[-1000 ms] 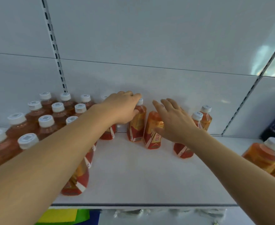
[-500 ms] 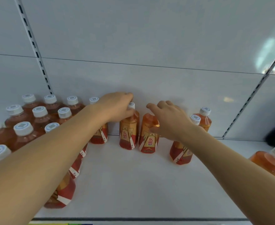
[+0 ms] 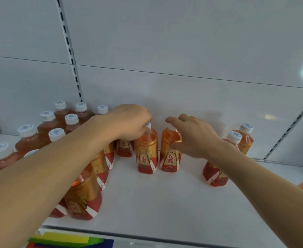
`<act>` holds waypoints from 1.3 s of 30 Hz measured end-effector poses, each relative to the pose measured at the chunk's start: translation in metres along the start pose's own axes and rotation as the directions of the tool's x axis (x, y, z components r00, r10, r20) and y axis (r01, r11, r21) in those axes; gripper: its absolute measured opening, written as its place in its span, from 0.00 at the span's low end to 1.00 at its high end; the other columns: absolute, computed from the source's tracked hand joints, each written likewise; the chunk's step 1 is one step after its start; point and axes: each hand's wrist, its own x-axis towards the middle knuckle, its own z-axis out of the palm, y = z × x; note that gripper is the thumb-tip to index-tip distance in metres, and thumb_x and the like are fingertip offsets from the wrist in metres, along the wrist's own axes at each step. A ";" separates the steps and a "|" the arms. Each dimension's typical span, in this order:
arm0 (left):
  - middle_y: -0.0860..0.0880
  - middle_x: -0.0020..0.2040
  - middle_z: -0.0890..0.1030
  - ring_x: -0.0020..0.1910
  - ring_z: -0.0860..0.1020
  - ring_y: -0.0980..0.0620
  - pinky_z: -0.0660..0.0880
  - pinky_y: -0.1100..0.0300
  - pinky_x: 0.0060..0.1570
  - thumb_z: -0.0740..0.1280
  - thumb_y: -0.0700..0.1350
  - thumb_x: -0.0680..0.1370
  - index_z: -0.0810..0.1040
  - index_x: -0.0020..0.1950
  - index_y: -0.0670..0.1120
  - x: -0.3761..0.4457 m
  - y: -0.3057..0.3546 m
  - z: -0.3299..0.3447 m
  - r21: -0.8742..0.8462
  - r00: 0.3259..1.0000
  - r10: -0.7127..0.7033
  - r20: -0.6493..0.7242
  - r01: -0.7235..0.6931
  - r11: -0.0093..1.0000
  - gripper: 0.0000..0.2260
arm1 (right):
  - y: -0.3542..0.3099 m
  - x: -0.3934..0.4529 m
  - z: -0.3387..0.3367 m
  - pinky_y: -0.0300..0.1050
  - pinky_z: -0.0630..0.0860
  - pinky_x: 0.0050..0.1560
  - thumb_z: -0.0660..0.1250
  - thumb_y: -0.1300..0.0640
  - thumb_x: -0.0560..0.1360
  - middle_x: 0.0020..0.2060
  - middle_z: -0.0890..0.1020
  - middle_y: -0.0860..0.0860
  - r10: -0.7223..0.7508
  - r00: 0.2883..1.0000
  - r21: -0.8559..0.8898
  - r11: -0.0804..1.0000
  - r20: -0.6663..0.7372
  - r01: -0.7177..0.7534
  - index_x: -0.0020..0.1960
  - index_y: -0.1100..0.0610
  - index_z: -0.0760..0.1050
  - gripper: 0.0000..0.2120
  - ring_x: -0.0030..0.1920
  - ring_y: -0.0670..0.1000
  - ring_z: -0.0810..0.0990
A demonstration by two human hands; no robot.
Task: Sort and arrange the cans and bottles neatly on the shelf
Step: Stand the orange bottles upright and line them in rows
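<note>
The left hand [image 3: 129, 122] pinches one bottle [image 3: 146, 153] by its cap; the right hand [image 3: 191, 136] grips its neighbour [image 3: 170, 154] to close the row.

Left hand [image 3: 131, 122] curled, gripping downward; right hand [image 3: 191, 136] fingers bent; both forearms extended.

Orange bottles [image 3: 146, 153], seemingly red-gold labels
</note>
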 end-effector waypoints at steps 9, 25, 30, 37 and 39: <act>0.52 0.41 0.73 0.39 0.74 0.51 0.70 0.53 0.36 0.67 0.60 0.82 0.72 0.44 0.50 -0.038 -0.037 -0.001 0.042 0.998 -0.067 -0.001 0.067 0.997 0.15 | -0.039 0.051 0.020 0.53 0.77 0.59 0.75 0.37 0.73 0.62 0.79 0.50 -0.052 0.995 0.026 0.998 -0.081 0.054 0.80 0.45 0.62 0.41 0.62 0.56 0.78; 0.54 0.42 0.70 0.50 0.73 0.49 0.71 0.52 0.42 0.68 0.58 0.81 0.71 0.47 0.49 -0.035 -0.054 0.014 0.023 0.992 0.007 -0.125 -0.005 1.000 0.14 | -0.046 0.069 0.037 0.56 0.71 0.67 0.74 0.42 0.76 0.68 0.77 0.54 -0.030 0.992 0.002 1.000 -0.121 0.031 0.81 0.49 0.62 0.39 0.69 0.60 0.73; 0.53 0.44 0.72 0.52 0.74 0.48 0.75 0.49 0.46 0.68 0.58 0.81 0.72 0.47 0.49 -0.036 -0.052 0.011 0.044 0.993 -0.005 -0.119 0.010 0.999 0.14 | -0.047 0.067 0.039 0.56 0.71 0.68 0.74 0.40 0.76 0.70 0.76 0.54 -0.023 0.994 -0.003 1.000 -0.104 0.022 0.83 0.48 0.59 0.42 0.70 0.60 0.72; 0.53 0.50 0.76 0.53 0.77 0.48 0.77 0.48 0.49 0.65 0.60 0.82 0.76 0.58 0.51 -0.036 -0.053 0.012 -0.039 0.998 -0.053 -0.042 0.052 0.998 0.14 | -0.047 0.059 0.036 0.58 0.72 0.70 0.70 0.37 0.77 0.74 0.73 0.55 -0.031 0.995 -0.034 0.999 -0.096 0.028 0.86 0.50 0.51 0.46 0.74 0.60 0.69; 0.52 0.54 0.76 0.56 0.76 0.48 0.76 0.49 0.51 0.64 0.63 0.82 0.77 0.64 0.51 -0.036 -0.054 0.011 -0.062 0.997 -0.057 -0.048 0.054 0.997 0.19 | -0.044 0.052 0.030 0.59 0.71 0.72 0.68 0.34 0.78 0.76 0.71 0.54 -0.040 0.994 -0.044 0.998 -0.102 0.036 0.86 0.50 0.50 0.46 0.76 0.60 0.67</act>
